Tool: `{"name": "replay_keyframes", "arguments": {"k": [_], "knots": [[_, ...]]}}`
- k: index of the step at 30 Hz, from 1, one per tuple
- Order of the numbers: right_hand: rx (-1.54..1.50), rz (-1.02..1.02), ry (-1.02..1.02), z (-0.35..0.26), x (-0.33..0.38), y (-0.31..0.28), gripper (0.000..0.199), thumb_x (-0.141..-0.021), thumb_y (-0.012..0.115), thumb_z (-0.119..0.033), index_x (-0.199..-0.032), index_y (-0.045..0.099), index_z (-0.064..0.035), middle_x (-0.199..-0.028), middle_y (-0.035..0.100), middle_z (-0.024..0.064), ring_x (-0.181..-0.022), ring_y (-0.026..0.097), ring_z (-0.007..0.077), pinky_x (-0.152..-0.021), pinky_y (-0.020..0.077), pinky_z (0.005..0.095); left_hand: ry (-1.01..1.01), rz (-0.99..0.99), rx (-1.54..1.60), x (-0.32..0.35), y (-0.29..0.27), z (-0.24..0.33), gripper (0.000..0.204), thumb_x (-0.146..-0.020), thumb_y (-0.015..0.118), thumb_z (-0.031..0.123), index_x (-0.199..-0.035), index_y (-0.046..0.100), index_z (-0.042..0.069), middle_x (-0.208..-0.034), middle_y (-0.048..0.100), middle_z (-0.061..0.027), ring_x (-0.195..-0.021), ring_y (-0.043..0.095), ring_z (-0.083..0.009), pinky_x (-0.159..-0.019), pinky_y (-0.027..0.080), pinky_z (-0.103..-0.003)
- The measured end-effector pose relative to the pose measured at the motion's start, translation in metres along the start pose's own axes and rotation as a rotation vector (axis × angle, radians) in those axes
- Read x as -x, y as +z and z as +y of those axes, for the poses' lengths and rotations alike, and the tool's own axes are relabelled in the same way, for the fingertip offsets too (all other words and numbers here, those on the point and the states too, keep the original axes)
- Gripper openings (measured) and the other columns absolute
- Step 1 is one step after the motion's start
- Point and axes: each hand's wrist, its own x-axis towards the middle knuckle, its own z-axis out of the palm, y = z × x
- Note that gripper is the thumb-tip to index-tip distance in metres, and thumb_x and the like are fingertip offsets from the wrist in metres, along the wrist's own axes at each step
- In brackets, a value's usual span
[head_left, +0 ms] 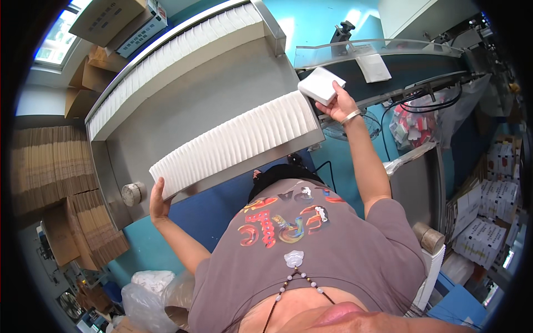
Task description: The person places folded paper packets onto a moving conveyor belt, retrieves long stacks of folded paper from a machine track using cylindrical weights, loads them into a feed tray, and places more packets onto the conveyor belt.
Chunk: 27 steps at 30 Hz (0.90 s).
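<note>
In my right hand (336, 104) is a small white stack of folded tissues (319, 83), gripped at its near right corner, just past the right end of a long row. That row of white folded tissue stacks (233, 139) stands on edge along the near side of a grey metal tray (194, 105). My left hand (160, 204) rests against the row's left end with one finger stretched upward; its other fingers are partly hidden. Along the tray's far side runs a second row of white folded tissues (177, 53), behind a low wall.
A dark conveyor (333, 77) with a clear guard rail carries another white packet (373, 67) at the right. A round knob (132, 194) sits at the tray's left end. Flattened cardboard (53, 161) is stacked at left, and a clear bag (413, 125) of colourful packets hangs right.
</note>
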Motion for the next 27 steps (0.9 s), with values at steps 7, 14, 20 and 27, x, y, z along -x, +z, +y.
{"name": "replay_keyframes", "arguments": {"k": [7, 14, 20, 27], "knots": [[0.544, -0.261, -0.104, 0.02, 0.04, 0.042, 0.052, -0.089, 0.062, -0.037, -0.118, 0.053, 0.006, -0.109, 0.063, 0.0086, -0.095, 0.062, 0.0131, -0.083, 0.0501, 0.0252, -0.01, -0.021, -0.09, 0.002, 0.015, 0.006, 0.068, -0.085, 0.064, 0.04, -0.133, 0.039, -0.001, -0.126, 0.049, -0.0116, -0.115, 0.048, -0.0228, -0.095, 0.041, -0.038], [0.701, -0.196, -0.221, 0.019, 0.037, 0.043, 0.046, -0.09, 0.06, -0.035, -0.115, 0.056, 0.0027, -0.103, 0.064, 0.0066, -0.092, 0.06, 0.0107, -0.081, 0.048, 0.0243, -0.011, -0.036, -0.086, -0.002, 0.011, 0.004, 0.07, -0.084, 0.065, 0.04, -0.134, 0.038, -0.001, -0.127, 0.048, -0.0114, -0.115, 0.048, -0.023, -0.095, 0.041, -0.039], [0.493, -0.229, -0.036, 0.012, 0.042, 0.046, 0.04, -0.091, 0.06, -0.03, -0.114, 0.057, 0.003, -0.1, 0.065, 0.0068, -0.088, 0.062, 0.0114, -0.078, 0.0495, 0.025, -0.022, -0.026, -0.066, -0.003, 0.007, 0.001, 0.069, -0.084, 0.065, 0.039, -0.134, 0.038, 0.0, -0.126, 0.048, -0.011, -0.114, 0.048, -0.0226, -0.095, 0.041, -0.039], [0.032, 0.021, -0.111, 0.007, -0.006, -0.006, 0.043, -0.091, 0.057, -0.031, -0.114, 0.051, 0.0046, -0.103, 0.062, 0.016, -0.087, 0.064, 0.0235, -0.073, 0.0549, 0.0363, -0.018, -0.066, -0.062, -0.001, 0.018, 0.003, 0.069, -0.084, 0.065, 0.039, -0.134, 0.038, 0.0, -0.127, 0.048, -0.011, -0.115, 0.048, -0.0227, -0.096, 0.04, -0.038]]}}
